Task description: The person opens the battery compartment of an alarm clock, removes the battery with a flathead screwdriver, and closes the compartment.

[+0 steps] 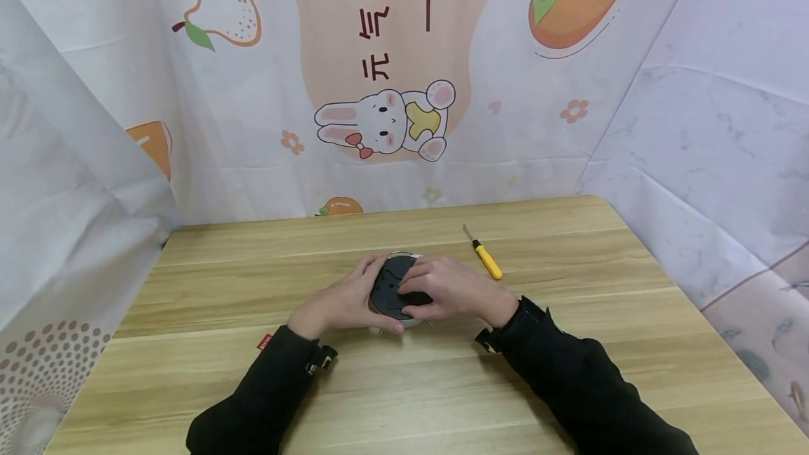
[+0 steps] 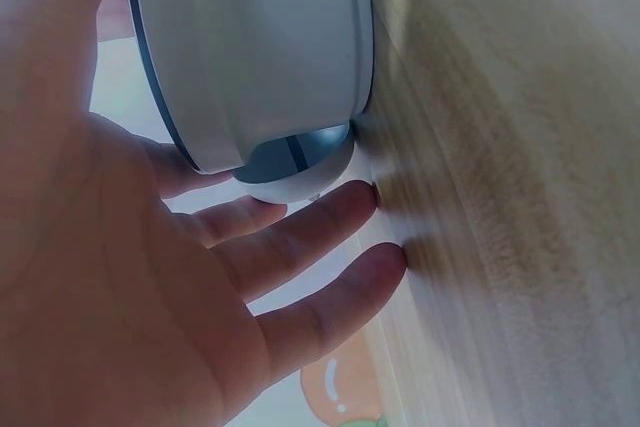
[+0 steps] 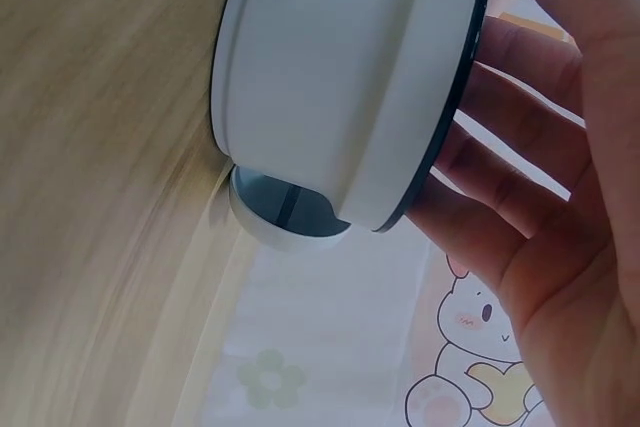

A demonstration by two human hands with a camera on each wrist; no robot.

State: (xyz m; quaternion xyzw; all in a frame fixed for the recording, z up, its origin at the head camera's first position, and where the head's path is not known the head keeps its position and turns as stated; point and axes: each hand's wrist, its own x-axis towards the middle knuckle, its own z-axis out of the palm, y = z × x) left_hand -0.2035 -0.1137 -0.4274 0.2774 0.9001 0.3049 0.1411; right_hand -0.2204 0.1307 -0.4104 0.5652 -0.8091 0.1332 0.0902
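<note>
While left hand (image 1: 347,300) holds, right hand (image 1: 455,290) works

A round clock (image 2: 260,37) lies on the table (image 1: 404,399), dark back (image 1: 383,290) up. Half spread, the left hand cups its side; the right bends over the back, but I can't tell if it's pinching. I'd guess they're working there, so next needs steady holding.

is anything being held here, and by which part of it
The clock, held by its left side in the left hand; the right hand touches its dark back, any grip there unclear.
</note>
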